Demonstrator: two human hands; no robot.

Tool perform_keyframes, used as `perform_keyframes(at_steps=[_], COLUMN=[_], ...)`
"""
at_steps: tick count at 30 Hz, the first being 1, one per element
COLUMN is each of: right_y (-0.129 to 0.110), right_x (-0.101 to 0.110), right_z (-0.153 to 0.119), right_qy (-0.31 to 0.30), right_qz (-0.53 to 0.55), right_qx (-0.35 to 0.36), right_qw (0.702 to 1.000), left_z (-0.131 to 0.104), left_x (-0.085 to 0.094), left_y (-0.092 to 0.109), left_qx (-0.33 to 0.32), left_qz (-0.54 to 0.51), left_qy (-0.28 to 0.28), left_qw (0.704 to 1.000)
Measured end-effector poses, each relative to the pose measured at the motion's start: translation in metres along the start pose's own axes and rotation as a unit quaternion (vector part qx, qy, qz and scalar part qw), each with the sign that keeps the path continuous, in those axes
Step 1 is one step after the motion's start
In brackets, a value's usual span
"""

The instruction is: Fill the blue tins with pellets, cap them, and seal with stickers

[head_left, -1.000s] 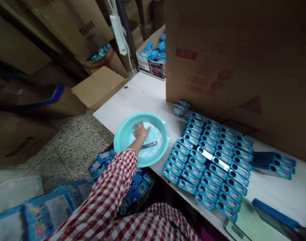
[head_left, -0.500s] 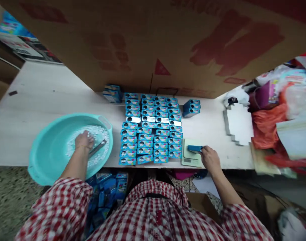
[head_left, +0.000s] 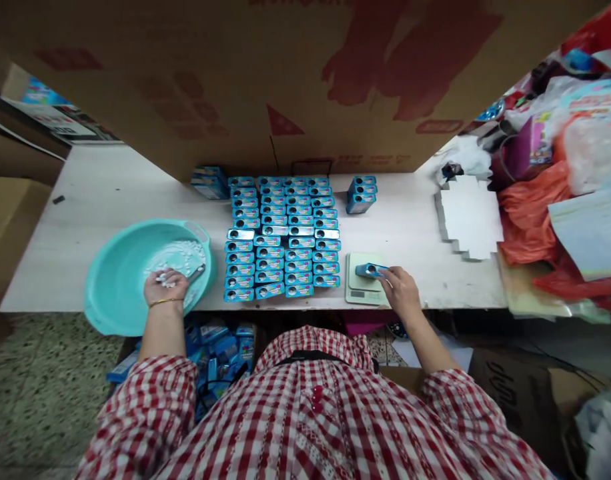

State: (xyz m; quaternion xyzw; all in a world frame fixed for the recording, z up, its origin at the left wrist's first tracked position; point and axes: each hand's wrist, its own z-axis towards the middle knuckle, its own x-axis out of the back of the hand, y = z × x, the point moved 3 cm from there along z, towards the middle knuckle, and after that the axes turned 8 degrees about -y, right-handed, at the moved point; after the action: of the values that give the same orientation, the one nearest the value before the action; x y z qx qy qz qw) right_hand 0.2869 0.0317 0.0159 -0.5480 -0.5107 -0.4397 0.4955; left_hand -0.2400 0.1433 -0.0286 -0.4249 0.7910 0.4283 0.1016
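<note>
Over the turquoise basin [head_left: 110, 280], my left hand [head_left: 166, 288] is turned palm up with its fingers curled round some small white pellets [head_left: 165, 280]. More white pellets lie in the basin, where a dark flat scoop-like tool [head_left: 195, 273] rests. My right hand [head_left: 399, 291] grips a small blue tin [head_left: 370, 270] by its right end, just over or on a pale green scale [head_left: 358, 293]; whether the tin touches the scale I cannot tell. Left of the scale, blue tins [head_left: 298, 273] stand in several close columns, most with a dark round spot on top.
A large cardboard box [head_left: 225, 87] stands along the table's back. Small groups of tins [head_left: 361, 195] flank the columns. To the right lie a stack of white card cut-outs [head_left: 470, 217] and orange plastic bags [head_left: 528, 207]. Below the table are more blue tins [head_left: 223, 353].
My left hand has lifted from the pellets and turned palm up, with some of them in it. The tin in my right hand now shows its top. The whole view has shifted.
</note>
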Motion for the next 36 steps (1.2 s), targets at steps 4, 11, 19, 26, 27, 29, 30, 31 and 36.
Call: perform_keyframes(at_steps=[4, 11, 19, 26, 27, 29, 30, 31, 36], right_y=[-0.011, -0.009, -0.131, -0.129, -0.126, -0.124, -0.123, -0.123, -0.121], right_x=[-0.009, 0.004, 0.008, -0.005, -0.005, -0.005, -0.005, -0.005, -0.006], right_z=[0.006, 0.003, -0.038, -0.045, -0.045, -0.044, -0.043, -0.04, -0.032], right_qy=[-0.015, 0.037, -0.072, -0.184, -0.187, -0.196, -0.203, -0.212, -0.236], right_qz=[0.013, 0.122, 0.101, 0.059, 0.056, 0.054, 0.055, 0.058, 0.073], right_qx=[0.058, 0.033, 0.181, 0.164, 0.164, 0.166, 0.165, 0.163, 0.165], right_qw=[0.998, 0.991, 0.976, 0.967, 0.967, 0.965, 0.964, 0.962, 0.955], left_z=[-0.03, -0.122, -0.165, -0.17, -0.172, -0.172, -0.172, -0.172, -0.17], left_x=[-0.041, -0.12, -0.116, -0.103, -0.103, -0.105, -0.107, -0.109, -0.115], left_y=[-0.031, -0.163, -0.263, -0.275, -0.275, -0.277, -0.277, -0.277, -0.279], left_qx=[0.05, 0.299, 0.442, 0.455, 0.457, 0.457, 0.455, 0.452, 0.464], left_qz=[-0.061, -0.002, 0.071, 0.027, 0.029, 0.032, 0.032, 0.032, 0.042], left_qy=[-0.086, -0.156, -0.168, -0.129, -0.124, -0.118, -0.116, -0.116, -0.116], left_qw=[0.993, 0.941, 0.878, 0.881, 0.88, 0.881, 0.882, 0.884, 0.877])
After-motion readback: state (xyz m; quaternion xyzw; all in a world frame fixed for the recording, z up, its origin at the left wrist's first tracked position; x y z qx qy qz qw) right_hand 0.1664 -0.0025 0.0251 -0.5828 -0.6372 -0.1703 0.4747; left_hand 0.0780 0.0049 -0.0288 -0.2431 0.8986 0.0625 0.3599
